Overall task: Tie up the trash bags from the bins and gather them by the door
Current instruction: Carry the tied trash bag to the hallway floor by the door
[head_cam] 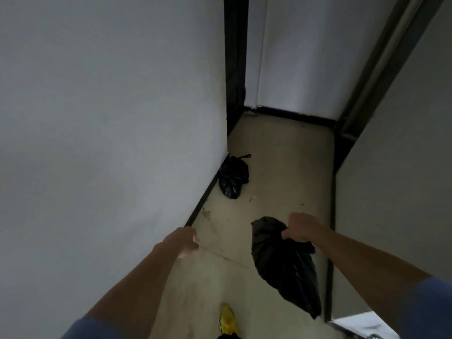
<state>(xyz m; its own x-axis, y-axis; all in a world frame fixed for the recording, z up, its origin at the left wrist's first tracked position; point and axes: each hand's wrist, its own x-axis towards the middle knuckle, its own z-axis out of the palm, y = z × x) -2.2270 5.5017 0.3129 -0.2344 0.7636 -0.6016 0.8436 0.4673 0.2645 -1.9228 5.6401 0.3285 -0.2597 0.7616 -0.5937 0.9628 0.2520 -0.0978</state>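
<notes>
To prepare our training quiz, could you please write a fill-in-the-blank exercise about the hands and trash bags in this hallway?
1. The right hand grips a trash bag coloured ____.
2. The other bag lies on the floor against the wall on the person's ____.
3. The left hand holds ____.
4. The shoe at the bottom edge is ____.
Missing words: black; left; nothing; yellow.

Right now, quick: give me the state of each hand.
Left hand: open, fingers loosely curled, holding nothing.
Right hand: closed, gripping the top of a black trash bag.
</notes>
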